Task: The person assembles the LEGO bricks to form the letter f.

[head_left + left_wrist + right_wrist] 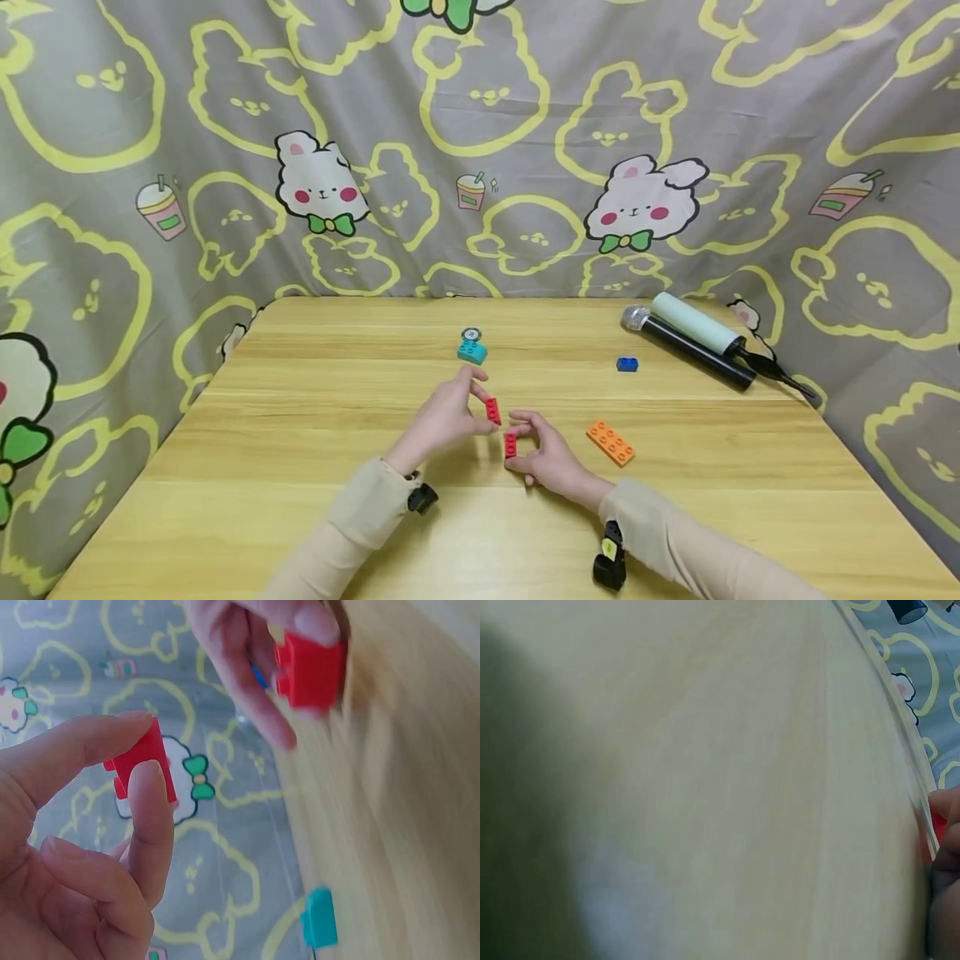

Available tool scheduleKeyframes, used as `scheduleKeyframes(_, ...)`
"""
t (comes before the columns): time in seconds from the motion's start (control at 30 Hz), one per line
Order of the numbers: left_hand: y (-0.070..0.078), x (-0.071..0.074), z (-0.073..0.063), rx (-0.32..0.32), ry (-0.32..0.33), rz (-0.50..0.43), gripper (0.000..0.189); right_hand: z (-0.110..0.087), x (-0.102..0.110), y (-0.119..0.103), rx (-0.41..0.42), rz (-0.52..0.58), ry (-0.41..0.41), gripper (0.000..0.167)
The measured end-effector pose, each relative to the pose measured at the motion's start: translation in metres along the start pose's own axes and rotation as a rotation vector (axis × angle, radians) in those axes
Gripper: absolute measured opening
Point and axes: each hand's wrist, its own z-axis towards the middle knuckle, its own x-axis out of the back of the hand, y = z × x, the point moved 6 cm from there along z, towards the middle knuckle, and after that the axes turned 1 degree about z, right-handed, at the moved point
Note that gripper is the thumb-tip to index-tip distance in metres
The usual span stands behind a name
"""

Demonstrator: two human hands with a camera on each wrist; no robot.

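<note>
Near the middle of the table, my left hand [448, 411] pinches a small red toy brick [492, 411] between thumb and fingertips. The studs of that brick [141, 759] point left in the left wrist view. Just to the right and closer to me, my right hand [553, 458] holds a second red brick [511, 446] between thumb and finger. A gap separates the two bricks. In the right wrist view, only part of a hand [946, 847] and some red [939, 825] show at the right edge; most of that view is blurred tabletop.
A teal brick [472, 352] lies beyond my left hand, with a small round disc [471, 334] behind it. Right of my right hand lies an orange brick [611, 443]; farther back are a blue brick [627, 364], a microphone [693, 352] and a pale green cylinder [693, 323]. A patterned curtain [525, 125] surrounds the table.
</note>
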Motion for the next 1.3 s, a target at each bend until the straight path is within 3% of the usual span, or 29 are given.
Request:
scheduleKeyframes(0.1,0.003,-0.010,0.002,-0.017,-0.027,-0.002,0.059,0.002,0.000,0.000,0.015,-0.020,0.009,0.069)
scheduleKeyframes(0.3,0.003,-0.026,0.009,-0.050,-0.091,0.089,0.038,0.003,0.000,0.002,0.027,-0.018,0.008,0.068)
scheduleKeyframes(0.57,-0.002,-0.042,0.013,-0.052,-0.141,0.130,0.034,0.000,0.002,0.006,0.009,-0.002,0.037,0.067)
scheduleKeyframes(1.0,-0.010,-0.045,0.014,-0.093,-0.139,0.149,0.033,0.004,-0.001,0.004,-0.012,-0.016,0.073,0.066)
scheduleKeyframes(1.3,-0.010,-0.045,0.013,-0.106,-0.110,0.182,0.032,0.004,-0.001,0.005,-0.005,-0.034,0.052,0.065)
